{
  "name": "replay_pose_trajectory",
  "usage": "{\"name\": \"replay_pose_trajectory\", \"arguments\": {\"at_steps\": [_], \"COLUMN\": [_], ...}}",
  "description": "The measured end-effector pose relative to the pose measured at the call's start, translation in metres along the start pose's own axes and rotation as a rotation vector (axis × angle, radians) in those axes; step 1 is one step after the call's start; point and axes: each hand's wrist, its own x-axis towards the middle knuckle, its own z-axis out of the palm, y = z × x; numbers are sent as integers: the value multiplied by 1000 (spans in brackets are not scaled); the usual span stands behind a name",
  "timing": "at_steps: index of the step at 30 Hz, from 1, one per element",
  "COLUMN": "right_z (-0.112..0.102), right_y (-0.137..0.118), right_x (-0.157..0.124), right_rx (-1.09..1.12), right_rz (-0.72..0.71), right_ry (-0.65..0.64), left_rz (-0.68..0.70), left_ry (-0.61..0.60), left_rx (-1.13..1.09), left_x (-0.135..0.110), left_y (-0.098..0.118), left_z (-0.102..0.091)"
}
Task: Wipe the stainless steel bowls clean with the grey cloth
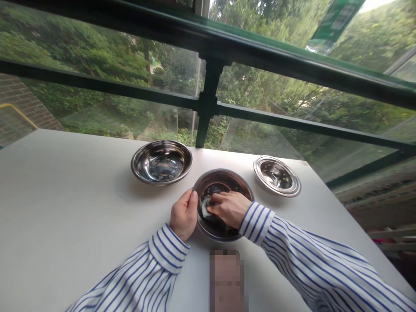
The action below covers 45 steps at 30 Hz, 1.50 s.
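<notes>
A shiny metal bowl [221, 237] stands on the table in front of me. My left hand [183, 216] grips its left rim, thumb on top and fingers wrapped out of sight. Inside the bowl, my right hand [229, 209] presses a small white cloth or tissue [206, 209] against the left part of the inner surface. Its fingers are bent around the white piece, whose exact kind is hard to make out. Both wrists come out of blue-and-white striped sleeves.
A wide steel bowl [161, 163] stands at the back left, and smaller rimmed steel bowls [277, 177], apparently nested, are at the back right. Close to me lies a phone [227, 281], its screen blurred. Dark green railing [208, 99] and glass border the white table [81, 208].
</notes>
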Motion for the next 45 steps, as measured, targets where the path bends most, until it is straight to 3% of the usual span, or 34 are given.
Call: {"name": "replay_pose_trajectory", "arguments": {"at_steps": [3,9,13,22,28,37,45], "right_z": [-4,1,2,-1,2,0,0], "right_y": [-3,5,14,-20,2,-18,2], "right_x": [6,-6,-17,-4,-16,-3,-16], "right_rx": [15,35,32,44,14,23,-12], "right_rz": [54,-63,-17,46,46,33,91], "right_ry": [63,-49,-85,-6,-104,-31,-72], "left_rz": [0,7,33,33,45,13,44], "left_ry": [33,48,24,85,83,116,74], "left_rx": [31,16,10,68,86,112,67], "left_x": [-1,-2,-1,-3,-3,-2,-3], "left_y": [1,1,2,4,3,8,6], "left_z": [0,0,2,-1,0,-2,1]}}
